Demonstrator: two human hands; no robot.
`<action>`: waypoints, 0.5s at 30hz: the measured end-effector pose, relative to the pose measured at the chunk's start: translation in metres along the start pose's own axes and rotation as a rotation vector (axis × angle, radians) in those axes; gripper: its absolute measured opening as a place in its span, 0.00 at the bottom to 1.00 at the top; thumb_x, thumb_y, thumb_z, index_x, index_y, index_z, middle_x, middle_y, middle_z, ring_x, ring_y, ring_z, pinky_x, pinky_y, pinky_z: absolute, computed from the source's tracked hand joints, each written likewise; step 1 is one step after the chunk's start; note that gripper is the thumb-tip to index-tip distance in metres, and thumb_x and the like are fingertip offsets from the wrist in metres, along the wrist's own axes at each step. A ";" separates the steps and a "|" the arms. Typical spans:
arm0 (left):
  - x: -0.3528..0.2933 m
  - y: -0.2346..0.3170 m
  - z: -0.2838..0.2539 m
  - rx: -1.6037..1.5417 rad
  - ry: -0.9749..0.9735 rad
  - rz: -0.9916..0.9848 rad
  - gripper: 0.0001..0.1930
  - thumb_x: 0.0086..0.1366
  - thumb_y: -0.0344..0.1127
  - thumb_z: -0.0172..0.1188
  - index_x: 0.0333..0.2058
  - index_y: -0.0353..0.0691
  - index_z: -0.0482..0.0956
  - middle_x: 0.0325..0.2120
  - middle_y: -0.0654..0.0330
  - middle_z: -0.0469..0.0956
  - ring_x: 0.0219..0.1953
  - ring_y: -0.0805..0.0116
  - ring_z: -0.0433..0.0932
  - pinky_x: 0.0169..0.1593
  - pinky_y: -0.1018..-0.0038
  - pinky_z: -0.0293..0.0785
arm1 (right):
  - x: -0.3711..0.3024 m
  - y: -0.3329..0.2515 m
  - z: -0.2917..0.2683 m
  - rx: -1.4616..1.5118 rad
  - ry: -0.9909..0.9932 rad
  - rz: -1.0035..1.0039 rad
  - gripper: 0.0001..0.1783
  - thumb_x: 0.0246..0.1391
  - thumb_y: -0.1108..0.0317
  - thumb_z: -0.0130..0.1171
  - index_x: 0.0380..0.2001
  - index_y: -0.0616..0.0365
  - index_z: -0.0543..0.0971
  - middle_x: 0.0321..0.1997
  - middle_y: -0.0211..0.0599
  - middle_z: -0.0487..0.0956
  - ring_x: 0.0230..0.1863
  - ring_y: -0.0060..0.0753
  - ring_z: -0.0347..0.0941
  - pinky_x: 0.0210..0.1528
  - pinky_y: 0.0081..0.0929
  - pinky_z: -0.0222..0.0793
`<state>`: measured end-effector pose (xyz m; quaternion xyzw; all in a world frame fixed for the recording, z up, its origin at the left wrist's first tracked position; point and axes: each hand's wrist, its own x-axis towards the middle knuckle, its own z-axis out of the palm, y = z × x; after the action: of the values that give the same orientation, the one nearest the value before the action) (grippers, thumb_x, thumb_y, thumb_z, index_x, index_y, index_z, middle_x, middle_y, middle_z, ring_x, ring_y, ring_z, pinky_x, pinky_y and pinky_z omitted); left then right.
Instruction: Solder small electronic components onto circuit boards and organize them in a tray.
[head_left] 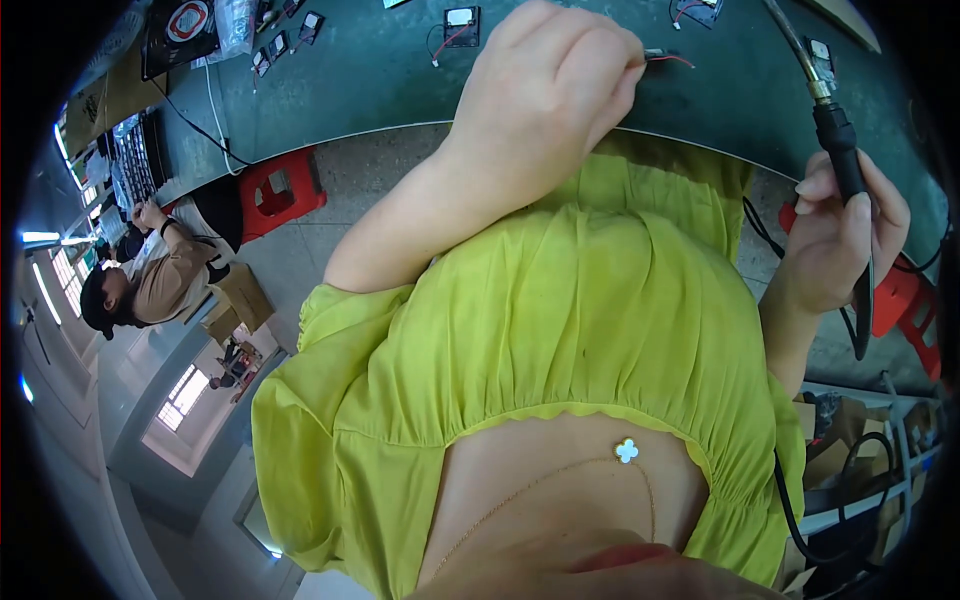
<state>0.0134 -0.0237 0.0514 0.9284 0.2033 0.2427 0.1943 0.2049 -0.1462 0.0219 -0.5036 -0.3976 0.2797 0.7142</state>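
My left hand [550,90] is closed in a pinch above the green work table [380,95]. From its fingertips sticks out the end of a small part with a thin red wire [675,60]; the rest is hidden by the fingers. A black-handled soldering iron [838,140] is held in my right hand [845,225], its metal shaft pointing up and away over the table. A small dark module with a white top and red and black wires [461,27] lies left of my left hand. Another module [822,62] lies beside the iron's shaft.
Several more wired modules [310,28] lie at the table's far left, near a black box with a red and white round mark [185,22]. Red stools [285,193] stand under the table edge. A co-worker [165,265] sits at the left. A shelf with boxes [850,450] is at the right.
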 end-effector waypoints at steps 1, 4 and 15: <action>0.001 0.002 -0.002 -0.044 -0.059 -0.039 0.03 0.54 0.25 0.53 0.29 0.34 0.70 0.26 0.55 0.73 0.28 0.63 0.70 0.36 0.74 0.68 | -0.001 -0.001 0.000 0.006 -0.005 0.004 0.14 0.51 0.77 0.40 0.41 0.67 0.69 0.22 0.45 0.73 0.20 0.27 0.65 0.23 0.16 0.62; -0.006 -0.009 0.006 -0.029 0.060 0.022 0.05 0.52 0.24 0.54 0.29 0.35 0.70 0.27 0.56 0.72 0.28 0.64 0.69 0.35 0.75 0.66 | -0.006 -0.001 0.002 -0.001 -0.007 0.011 0.14 0.51 0.76 0.40 0.42 0.67 0.68 0.22 0.45 0.73 0.20 0.27 0.66 0.23 0.16 0.62; -0.017 -0.012 0.026 0.121 0.033 -0.027 0.09 0.48 0.24 0.58 0.29 0.36 0.72 0.29 0.58 0.70 0.29 0.65 0.67 0.36 0.74 0.63 | -0.015 0.008 0.003 -0.021 -0.046 0.017 0.14 0.51 0.77 0.40 0.41 0.67 0.68 0.23 0.45 0.73 0.20 0.28 0.68 0.22 0.15 0.63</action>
<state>0.0100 -0.0281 0.0183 0.9315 0.2332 0.2428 0.1378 0.1943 -0.1537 0.0110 -0.5079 -0.4126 0.2933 0.6970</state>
